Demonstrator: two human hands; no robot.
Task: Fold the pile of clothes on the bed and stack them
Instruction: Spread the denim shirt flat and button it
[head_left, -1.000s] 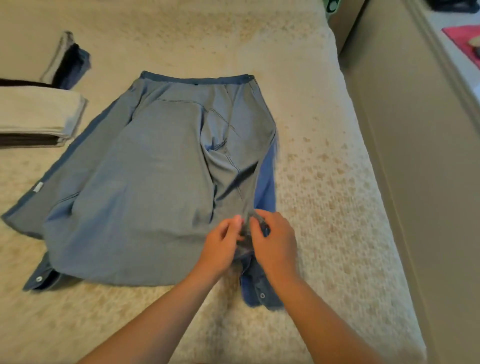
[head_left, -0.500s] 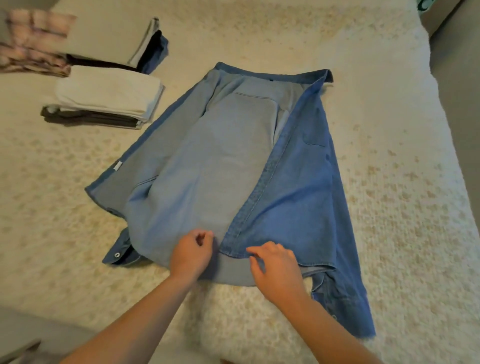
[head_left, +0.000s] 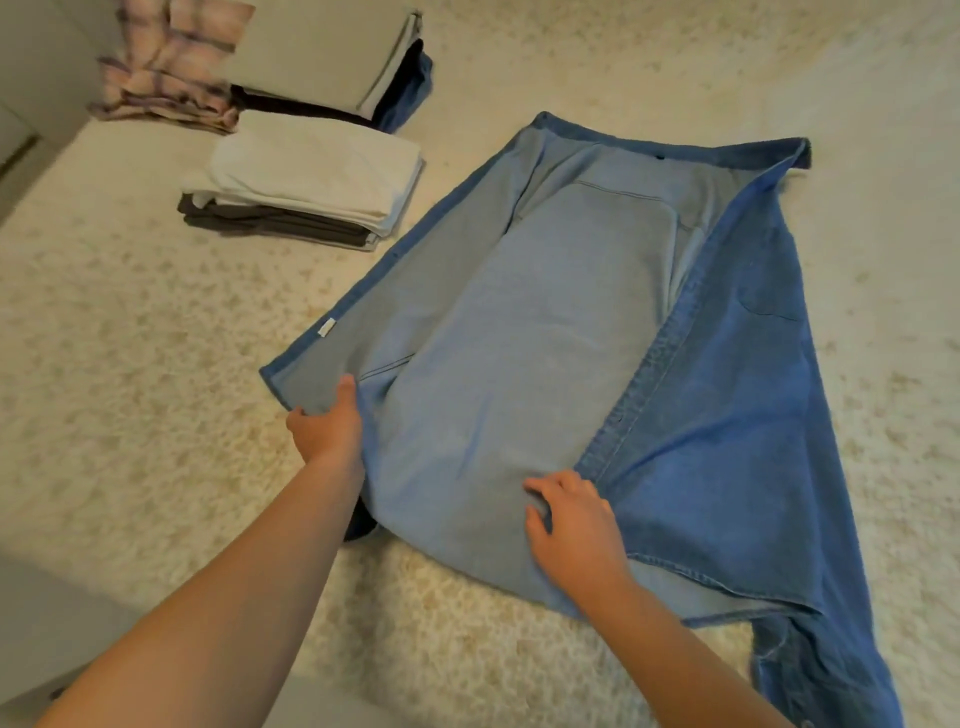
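Two folded stacks (head_left: 306, 192) | cream patterned bedspread (head_left: 130, 364) | blue shirt (head_left: 519, 364) spread

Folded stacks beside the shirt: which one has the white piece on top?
The near stack, closest to the denim shirt: white on top, dark grey underneath. The far stack is topped beige.

One head-worn camera looks forward and steeply down from above the bed (head_left: 130, 364), close enough that both forearms fill the lower frame. Beyond the fingers (head_left: 550, 483) lies the shirt (head_left: 519, 364); folded stacks (head_left: 311, 187) sit upper left.
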